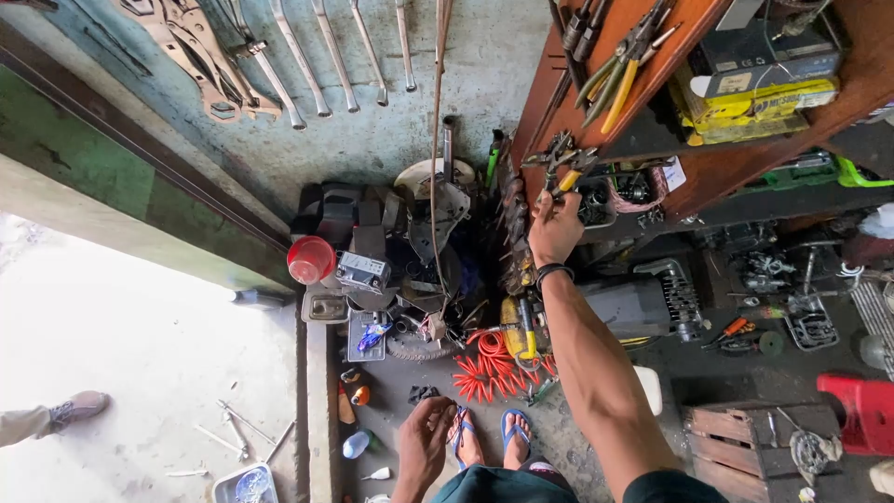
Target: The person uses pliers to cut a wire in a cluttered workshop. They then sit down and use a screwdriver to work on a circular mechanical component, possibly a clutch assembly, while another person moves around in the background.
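My right hand [553, 228] is raised to the side of a wooden shelf unit [615, 84] and grips the yellow handles of a pair of pliers [562, 168] that hang there. A dark band sits on that wrist. My left hand [424, 438] hangs low near my knee, fingers loosely curled, with nothing visible in it. Below are my feet in blue sandals [489, 433]. More pliers with yellow handles [619, 65] hang higher on the same shelf side.
Wrenches and locking pliers [270, 56] hang on the wall. A heap of engine parts [400, 270], a red cup [310, 259] and an orange coiled hose [489, 368] lie on the floor. A wooden crate [745, 442] and red stool [861, 410] stand at right. Another person's shoe [79, 408] shows at left.
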